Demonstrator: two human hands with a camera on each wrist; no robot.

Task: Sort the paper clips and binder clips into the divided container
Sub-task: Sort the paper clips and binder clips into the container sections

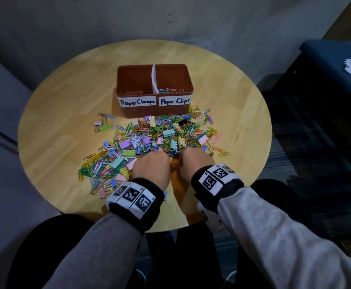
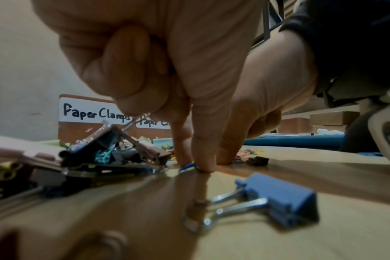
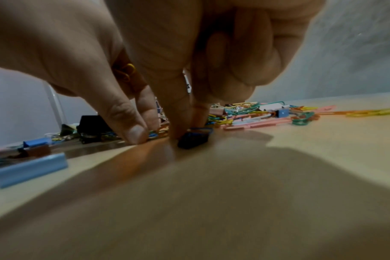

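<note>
Paper clips and binder clips [image 1: 149, 140] lie mixed in one bright heap on my round wooden table [image 1: 62, 122], between me and the divided container [image 1: 154, 90]. The paper clips are thin wire loops in green, pink, yellow, orange, blue and white. The binder clips are chunkier folded wedges in pastel green, pink, lilac, yellow and blue, with silver wire handles; one is black.

The container is a reddish-brown box at the far side of the heap, touching its edge, split by a white divider. A white label on its left half reads "Paper Clamps"; the one on the right reads "Paper Clips". A few paper clips lie in the right compartment; I cannot tell what the left one holds.

My left hand [image 1: 150, 170] and right hand [image 1: 195, 163] sit side by side at the near edge of the heap, knuckles up. On the left, thumb and forefinger pinch a blue paper clip [image 2: 188, 166] against the tabletop, the other fingers curled in. My right fingertips [image 3: 135, 132] press down around a dark binder clip [image 3: 193, 139], and a yellow paper clip [image 3: 127, 70] is tucked in that palm. A blue binder clip [image 2: 278, 198] lies alone nearer to me.
</note>
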